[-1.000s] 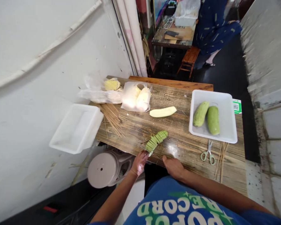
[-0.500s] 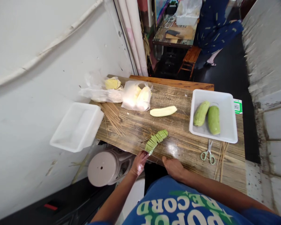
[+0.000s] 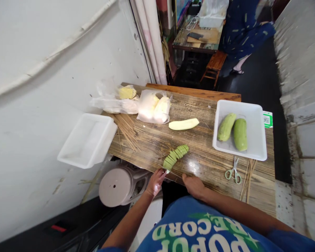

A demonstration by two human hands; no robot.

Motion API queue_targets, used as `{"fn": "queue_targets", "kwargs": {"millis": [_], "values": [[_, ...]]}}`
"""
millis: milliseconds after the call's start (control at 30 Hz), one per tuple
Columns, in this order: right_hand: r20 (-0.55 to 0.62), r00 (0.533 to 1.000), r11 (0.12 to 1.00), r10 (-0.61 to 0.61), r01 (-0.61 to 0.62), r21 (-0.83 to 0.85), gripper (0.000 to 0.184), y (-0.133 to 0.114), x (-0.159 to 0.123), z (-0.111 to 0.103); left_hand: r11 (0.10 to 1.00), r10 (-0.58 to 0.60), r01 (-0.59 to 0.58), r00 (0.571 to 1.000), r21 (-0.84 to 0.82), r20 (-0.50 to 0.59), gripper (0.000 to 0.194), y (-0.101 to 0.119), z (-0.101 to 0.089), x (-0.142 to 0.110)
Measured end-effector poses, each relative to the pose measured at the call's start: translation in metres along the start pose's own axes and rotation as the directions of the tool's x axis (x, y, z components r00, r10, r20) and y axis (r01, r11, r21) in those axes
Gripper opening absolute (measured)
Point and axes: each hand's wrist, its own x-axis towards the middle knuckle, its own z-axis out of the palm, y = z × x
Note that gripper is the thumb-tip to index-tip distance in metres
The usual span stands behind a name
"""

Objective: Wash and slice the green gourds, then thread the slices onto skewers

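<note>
While the left hand (image 3: 156, 181) has its fingertips at the near end of the long green squash with many cuts across it (image 3: 174, 157), the right hand (image 3: 195, 186) rests at the near edge of the brown wooden worktop (image 3: 204, 141). I cannot tell if the left fingers pinch the squash or only touch it. Some right fingers are out of sight, so I cannot tell if that hand is open or closed.

The cut squash lies in a bent row near the front edge, with thin dark gaps between its pieces. It looks floppy, so a soft hold seems best. A hard push could make the row bend more or slide apart. The right hand is near and could help hold up the far end. Any lift should be slow, with both ends going up together, as the middle might sag. It also helps to mind the front edge, where a piece could drop off.

Past the cut squash lies a long, pale, peeled squash (image 3: 183, 124), well apart from both hands. To the right, the metal scissors with light green handles (image 3: 235, 169) sit beside some thin brown wooden sticks (image 3: 247, 182), out of the way of the cut squash.
</note>
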Motion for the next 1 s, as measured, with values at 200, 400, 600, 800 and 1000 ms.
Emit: {"fn": "queue_targets", "kwargs": {"millis": [200,400,600,800,1000], "values": [[0.003,1.000,1.000,-0.013,0.013,0.005,0.029,0.000,-0.005,-0.004,0.997,0.051,-0.049,0.998,0.058,-0.021,0.038,-0.003,0.003,-0.003],[-0.009,0.999,0.999,-0.032,0.032,0.001,0.029,-0.003,-0.012,-0.006,0.994,0.053,-0.052,0.999,0.101,-0.009,0.037,-0.004,0.005,-0.008],[-0.014,0.999,0.999,-0.033,0.033,0.001,0.028,-0.003,-0.010,-0.006,0.992,0.050,-0.047,0.999,0.113,-0.020,0.035,-0.004,0.008,-0.009],[-0.009,1.000,1.000,-0.008,0.008,-0.002,0.029,-0.003,-0.003,0.002,0.999,0.033,-0.031,0.998,0.043,-0.061,0.035,0.001,0.006,-0.006],[-0.068,0.996,0.998,-0.063,0.064,0.009,0.024,0.000,-0.017,-0.009,0.996,-0.091,0.090,0.992,-0.017,-0.083,0.032,0.006,0.007,-0.005]]}}
